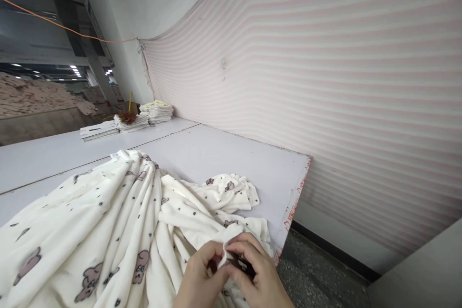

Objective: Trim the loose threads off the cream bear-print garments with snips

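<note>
A white fleece cloth (119, 216) printed with brownish bears and small dark marks lies in loose folds over the near part of the table. At its near right part, my left hand (204, 269) pinches an edge of the cloth between thumb and fingers. Close beside it, my right hand (258, 269) is closed around a small dark tool (243, 264), shaped like thread snips and mostly covered by the fingers. The right fingertips also touch the raised cloth edge. Both hands nearly meet there, and the tool's tip is hidden.
The pale table (216, 147) ends at a worn right edge with red-printed tape (298, 192). Folded cloth stacks (157, 111) and a brown tufted thing (127, 116) stand at the back. Pink-striped fabric (306, 67) hangs along the wall. Speckled floor (310, 264) shows at lower right.
</note>
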`<state>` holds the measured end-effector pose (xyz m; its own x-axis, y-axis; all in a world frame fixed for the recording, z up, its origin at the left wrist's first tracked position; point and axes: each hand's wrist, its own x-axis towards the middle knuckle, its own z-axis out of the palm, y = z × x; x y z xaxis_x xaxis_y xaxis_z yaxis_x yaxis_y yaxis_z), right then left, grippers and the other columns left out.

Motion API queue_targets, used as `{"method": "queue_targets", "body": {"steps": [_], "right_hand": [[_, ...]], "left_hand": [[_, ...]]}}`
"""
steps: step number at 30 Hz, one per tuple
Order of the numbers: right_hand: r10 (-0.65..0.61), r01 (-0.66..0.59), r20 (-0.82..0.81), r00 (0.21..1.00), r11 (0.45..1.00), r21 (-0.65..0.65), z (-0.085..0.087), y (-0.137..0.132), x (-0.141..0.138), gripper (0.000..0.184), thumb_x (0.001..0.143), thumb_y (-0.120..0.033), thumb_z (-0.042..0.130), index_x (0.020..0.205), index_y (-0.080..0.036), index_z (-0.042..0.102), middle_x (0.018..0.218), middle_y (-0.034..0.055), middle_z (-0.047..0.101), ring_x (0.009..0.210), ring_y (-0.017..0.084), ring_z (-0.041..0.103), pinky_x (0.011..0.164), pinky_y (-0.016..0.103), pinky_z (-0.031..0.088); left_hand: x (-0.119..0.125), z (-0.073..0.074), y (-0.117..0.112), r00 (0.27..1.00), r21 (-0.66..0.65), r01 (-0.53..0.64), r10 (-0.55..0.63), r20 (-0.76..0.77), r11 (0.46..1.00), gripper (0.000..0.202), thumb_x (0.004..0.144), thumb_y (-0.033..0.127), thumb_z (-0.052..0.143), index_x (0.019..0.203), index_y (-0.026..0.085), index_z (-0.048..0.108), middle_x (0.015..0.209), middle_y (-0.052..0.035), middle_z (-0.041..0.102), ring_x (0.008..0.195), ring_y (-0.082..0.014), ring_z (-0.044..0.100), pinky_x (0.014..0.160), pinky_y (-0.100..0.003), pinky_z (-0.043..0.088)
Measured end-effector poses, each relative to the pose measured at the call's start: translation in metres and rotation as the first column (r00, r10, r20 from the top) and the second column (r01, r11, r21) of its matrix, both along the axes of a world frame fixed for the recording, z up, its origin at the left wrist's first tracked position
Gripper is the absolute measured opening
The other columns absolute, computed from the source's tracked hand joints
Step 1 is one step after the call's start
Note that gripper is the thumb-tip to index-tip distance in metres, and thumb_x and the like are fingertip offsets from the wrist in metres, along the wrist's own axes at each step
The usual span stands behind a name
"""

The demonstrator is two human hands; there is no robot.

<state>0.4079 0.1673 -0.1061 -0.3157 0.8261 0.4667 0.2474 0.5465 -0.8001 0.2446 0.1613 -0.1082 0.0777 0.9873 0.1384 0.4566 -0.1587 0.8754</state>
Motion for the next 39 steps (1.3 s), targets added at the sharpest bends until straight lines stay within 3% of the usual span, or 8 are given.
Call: {"method": "queue_targets", "body": {"steps": [5,10,14,19,22,27,31,39], "right_hand": [[-0.038,0.037,-0.029,0.999,0.999,-0.036,-0.002,0.01,-0.006,0.008,0.087,-0.018,0.056,0.091,-0.021,0.062,0.083,0.0011,0.064,0.078,0.016,0.063,0.071,0.023,0.049],[-0.097,0.087,-0.119,0.988,0.993,-0.086,-0.006,0.007,-0.002,0.011,0.087,-0.025,0.057,0.097,-0.021,0.061,0.088,0.0031,0.068,0.082,0.018,0.067,0.074,0.024,0.053],[-0.13,0.13,0.103,0.986,0.991,0.003,-0.002,0.002,0.007,0.028,0.082,-0.02,0.06,0.11,-0.025,0.062,0.1,0.0043,0.065,0.087,0.019,0.066,0.074,0.026,0.053],[-0.218,0.173,0.316,0.923,0.971,0.165,0.002,-0.003,0.007,0.028,0.091,-0.025,0.05,0.117,-0.023,0.06,0.095,0.006,0.068,0.08,0.022,0.067,0.066,0.03,0.054],[-0.23,0.192,0.26,0.938,0.968,0.162,0.001,-0.002,0.005,0.024,0.094,-0.026,0.047,0.111,-0.022,0.064,0.092,0.0062,0.068,0.079,0.021,0.067,0.065,0.028,0.053],[-0.191,0.192,0.047,0.98,0.981,-0.013,0.0,0.0,0.004,0.019,0.092,-0.025,0.049,0.095,-0.022,0.068,0.084,0.0039,0.068,0.078,0.017,0.067,0.067,0.023,0.053],[-0.201,0.201,-0.089,0.976,0.98,-0.011,-0.002,-0.001,0.0,0.028,0.08,-0.023,0.062,0.107,-0.023,0.062,0.095,0.004,0.066,0.088,0.02,0.066,0.076,0.026,0.054],[-0.222,0.222,0.043,0.974,0.975,0.001,-0.004,-0.001,-0.002,0.025,0.084,-0.023,0.057,0.107,-0.026,0.067,0.096,0.0041,0.067,0.081,0.018,0.067,0.069,0.024,0.053]], "left_hand": [[-0.004,0.006,-0.001,0.991,-0.044,0.12,-0.117,0.07,0.992,0.018,0.085,0.032,0.056,0.078,0.018,0.066,0.074,-0.0022,0.064,0.072,-0.0176,0.057,0.069,-0.024,0.044],[-0.003,-0.001,0.001,0.913,-0.141,0.104,-0.039,0.406,0.984,0.037,0.082,0.053,0.059,0.085,0.017,0.066,0.078,-0.0031,0.067,0.079,-0.0188,0.058,0.073,-0.025,0.045],[-0.003,-0.004,0.002,0.861,-0.162,0.057,0.034,0.507,0.985,0.036,0.078,0.053,0.065,0.086,0.018,0.067,0.078,-0.0011,0.067,0.079,-0.0173,0.057,0.074,-0.024,0.045],[-0.001,-0.003,0.0,0.883,-0.13,0.032,0.033,0.467,0.991,0.033,0.08,0.051,0.064,0.09,0.019,0.067,0.082,-0.0022,0.068,0.08,-0.0182,0.057,0.075,-0.025,0.045],[-0.001,-0.002,-0.001,0.893,-0.114,0.029,0.026,0.449,0.993,0.031,0.081,0.049,0.063,0.088,0.019,0.067,0.078,-0.0014,0.066,0.077,-0.0176,0.056,0.072,-0.025,0.044],[0.0,0.0,-0.001,0.865,-0.192,0.018,0.081,0.495,0.981,0.035,0.076,0.052,0.067,0.086,0.018,0.068,0.072,-0.0004,0.066,0.073,-0.0173,0.057,0.067,-0.023,0.043],[0.001,0.003,-0.001,0.851,-0.175,0.033,0.064,0.521,0.984,0.033,0.076,0.049,0.07,0.085,0.017,0.069,0.075,-0.002,0.07,0.075,-0.0183,0.06,0.07,-0.025,0.045],[0.002,0.007,0.0,0.796,-0.21,0.008,0.121,0.593,0.978,0.032,0.072,0.047,0.074,0.084,0.018,0.07,0.073,0.0,0.067,0.073,-0.0153,0.056,0.069,-0.022,0.043]]}}
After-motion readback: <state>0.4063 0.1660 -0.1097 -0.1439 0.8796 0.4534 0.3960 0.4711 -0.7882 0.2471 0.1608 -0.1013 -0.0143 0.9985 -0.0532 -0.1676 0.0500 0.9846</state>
